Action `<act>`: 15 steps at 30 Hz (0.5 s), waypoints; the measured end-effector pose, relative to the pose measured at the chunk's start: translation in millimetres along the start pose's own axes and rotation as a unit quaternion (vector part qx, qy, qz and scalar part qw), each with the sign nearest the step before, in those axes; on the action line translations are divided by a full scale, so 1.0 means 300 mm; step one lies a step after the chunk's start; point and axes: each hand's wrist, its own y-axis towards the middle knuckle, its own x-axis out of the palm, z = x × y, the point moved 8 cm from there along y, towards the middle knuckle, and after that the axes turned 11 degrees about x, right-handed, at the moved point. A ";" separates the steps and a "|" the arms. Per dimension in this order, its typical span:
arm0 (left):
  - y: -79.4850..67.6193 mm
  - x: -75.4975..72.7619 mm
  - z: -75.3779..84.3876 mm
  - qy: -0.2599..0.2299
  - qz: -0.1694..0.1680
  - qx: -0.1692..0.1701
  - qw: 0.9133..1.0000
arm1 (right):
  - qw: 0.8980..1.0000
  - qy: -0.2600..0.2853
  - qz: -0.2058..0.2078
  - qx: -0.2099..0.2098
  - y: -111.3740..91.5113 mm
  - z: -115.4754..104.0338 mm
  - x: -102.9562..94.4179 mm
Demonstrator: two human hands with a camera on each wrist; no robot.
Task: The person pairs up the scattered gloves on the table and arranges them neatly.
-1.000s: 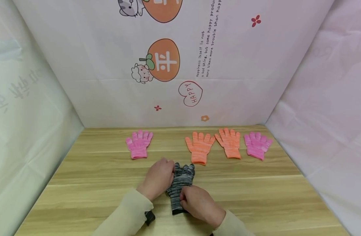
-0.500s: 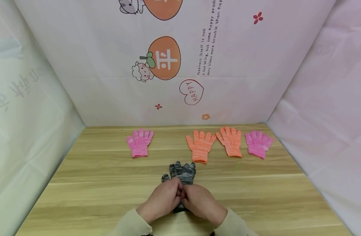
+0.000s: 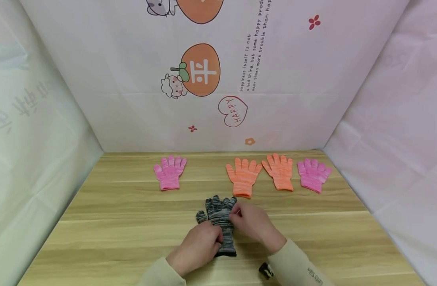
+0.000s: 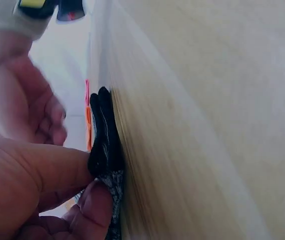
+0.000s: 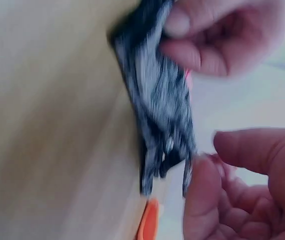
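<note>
A dark grey and black knit glove [image 3: 221, 217] lies palm-flat near the middle of the table, fingers pointing to the back and black-edged cuff towards the front. My left hand [image 3: 199, 245] pinches the left side of its cuff between thumb and fingers, as the left wrist view also shows. On the other side, my right hand [image 3: 257, 223] is beside the glove's right edge, close to its little finger. In the right wrist view, the thumb [image 5: 247, 145] and index finger stand apart with a gap between them; whether a fingertip touches the glove I cannot tell.
Along the back of the wooden table [image 3: 114, 222] lie a pink glove [image 3: 170, 173] on the left, an orange glove [image 3: 243, 177], another orange glove [image 3: 280, 172] and a second pink glove [image 3: 313, 175]. White printed cloth walls [image 3: 139, 119] enclose the back and sides.
My left hand has gone from the glove's thumb side down to its cuff. From the cuff, my right hand has moved up to the glove's right edge. The grey glove's thumb now sticks out left.
</note>
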 end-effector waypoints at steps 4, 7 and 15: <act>-0.001 0.000 0.013 0.025 -0.005 -0.009 1.000 | 0.999 -0.022 0.048 0.002 0.076 -0.020 -0.040; -0.003 0.004 0.023 0.040 -0.007 -0.016 0.999 | 0.996 -0.074 0.050 -0.010 0.132 -0.052 -0.036; -0.007 0.014 0.053 0.113 0.001 -0.011 0.994 | 0.984 -0.178 -0.026 0.001 0.226 -0.094 0.033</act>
